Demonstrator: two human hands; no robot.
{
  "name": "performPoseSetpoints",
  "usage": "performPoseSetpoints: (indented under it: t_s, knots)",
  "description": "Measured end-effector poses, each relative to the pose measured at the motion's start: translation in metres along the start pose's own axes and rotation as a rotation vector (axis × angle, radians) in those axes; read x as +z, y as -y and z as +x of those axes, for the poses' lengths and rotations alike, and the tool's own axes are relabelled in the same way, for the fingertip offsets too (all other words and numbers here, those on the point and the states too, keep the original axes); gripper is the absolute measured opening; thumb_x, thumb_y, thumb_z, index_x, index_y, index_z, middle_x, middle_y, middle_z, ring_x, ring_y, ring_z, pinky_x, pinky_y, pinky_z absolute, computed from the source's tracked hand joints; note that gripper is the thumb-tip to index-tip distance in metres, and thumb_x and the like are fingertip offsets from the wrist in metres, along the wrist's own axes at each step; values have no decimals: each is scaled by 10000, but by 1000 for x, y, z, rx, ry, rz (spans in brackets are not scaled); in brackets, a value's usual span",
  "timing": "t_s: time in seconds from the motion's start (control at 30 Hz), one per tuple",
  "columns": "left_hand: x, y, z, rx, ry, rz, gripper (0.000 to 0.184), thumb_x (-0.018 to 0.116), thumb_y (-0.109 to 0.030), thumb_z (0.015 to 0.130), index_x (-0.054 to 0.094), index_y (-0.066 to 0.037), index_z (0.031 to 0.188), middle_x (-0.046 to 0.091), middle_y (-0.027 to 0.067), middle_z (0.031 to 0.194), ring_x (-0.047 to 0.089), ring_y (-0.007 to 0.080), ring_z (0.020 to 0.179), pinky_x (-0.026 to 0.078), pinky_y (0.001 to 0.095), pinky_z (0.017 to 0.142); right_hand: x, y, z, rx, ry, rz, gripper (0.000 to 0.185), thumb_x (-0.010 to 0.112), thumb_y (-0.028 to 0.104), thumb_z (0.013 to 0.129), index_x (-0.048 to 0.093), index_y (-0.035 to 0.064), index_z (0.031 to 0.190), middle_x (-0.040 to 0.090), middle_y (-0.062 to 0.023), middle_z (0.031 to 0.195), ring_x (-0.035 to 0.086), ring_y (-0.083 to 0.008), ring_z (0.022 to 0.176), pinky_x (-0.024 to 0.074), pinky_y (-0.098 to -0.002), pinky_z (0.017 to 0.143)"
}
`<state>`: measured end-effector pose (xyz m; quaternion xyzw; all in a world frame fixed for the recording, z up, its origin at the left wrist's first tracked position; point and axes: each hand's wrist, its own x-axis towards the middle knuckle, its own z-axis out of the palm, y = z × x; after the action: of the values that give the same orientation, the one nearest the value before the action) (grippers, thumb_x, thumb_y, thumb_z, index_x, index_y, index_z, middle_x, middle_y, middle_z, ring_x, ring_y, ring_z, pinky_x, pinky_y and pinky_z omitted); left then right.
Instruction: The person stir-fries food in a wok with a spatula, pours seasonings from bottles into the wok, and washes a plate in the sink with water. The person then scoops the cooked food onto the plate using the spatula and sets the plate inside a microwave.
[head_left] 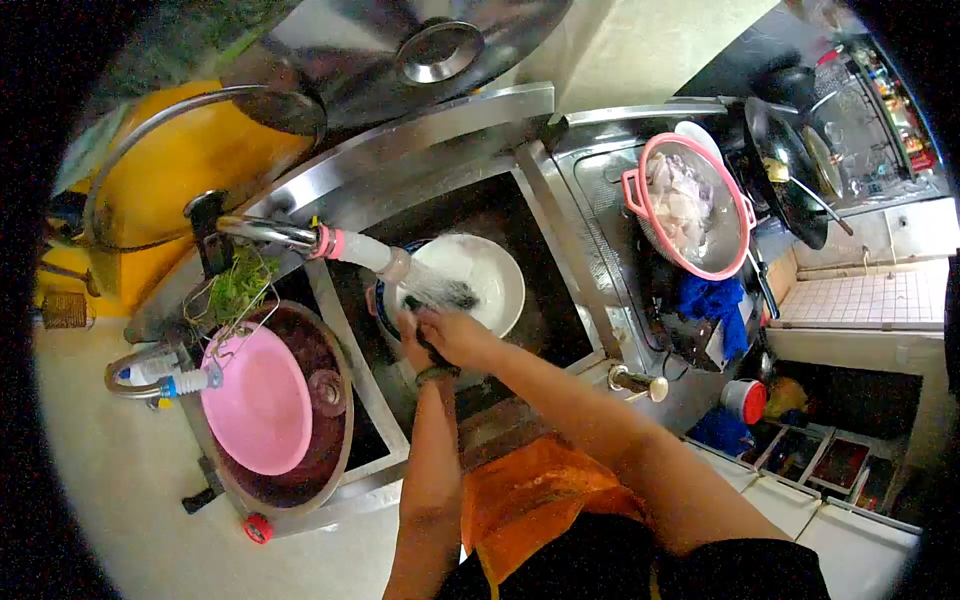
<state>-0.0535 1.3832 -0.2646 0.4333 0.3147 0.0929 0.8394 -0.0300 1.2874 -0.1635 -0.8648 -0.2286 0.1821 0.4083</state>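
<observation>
Water sprays from the faucet (370,253) into a white bowl (500,285) in the sink. At the bowl's near edge, my left hand (411,340) and my right hand (455,338) are close together under the spray. Both hands are closed around something dark, too small and blurred to make out. A dark scrubber-like item (457,294) lies in the spray inside the bowl, just beyond my fingers. Behind the white bowl, part of a dark blue rim shows. A dark band is around my left wrist.
Left of the sink, a pink basin (257,400) rests on a large round vessel (335,440), with green herbs (240,285) behind. On the right counter are a pink colander (645,190) of pale meat, a blue cloth (712,305) and a black wok (775,140).
</observation>
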Motion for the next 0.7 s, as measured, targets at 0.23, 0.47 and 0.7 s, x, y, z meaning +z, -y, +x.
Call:
performPoseSetpoints:
  t_s: [0.23, 0.47, 0.7]
  knots:
    - [13, -25, -14, 86, -52, 462, 679, 482, -479, 928, 388, 49, 1344, 424, 211, 1359, 440, 304, 1211, 351, 391, 982, -32, -35, 23, 301, -187, -769, 524, 416, 341, 910, 478, 2, 1305, 269, -209, 1472, 233, -339, 1378, 213, -523, 1085]
    - [-18, 16, 27, 69, 108, 311, 696, 418, -525, 937, 363, 18, 1368, 406, 206, 1378, 448, 321, 1205, 373, 432, 963, -11, 18, -21, 149, 109, -321, 293, 449, 201, 881, 594, 9, 1049, 597, -230, 1014, 530, -401, 1057, 328, -504, 1000]
    - [17, -30, -19, 147, 137, 618, 607, 418, -457, 954, 448, 38, 1303, 492, 205, 1288, 490, 338, 1132, 372, 398, 955, -36, -41, 32, 182, -218, -743, 456, 414, 286, 910, 478, 28, 1280, 528, -152, 1268, 456, -334, 1218, 337, -453, 1029]
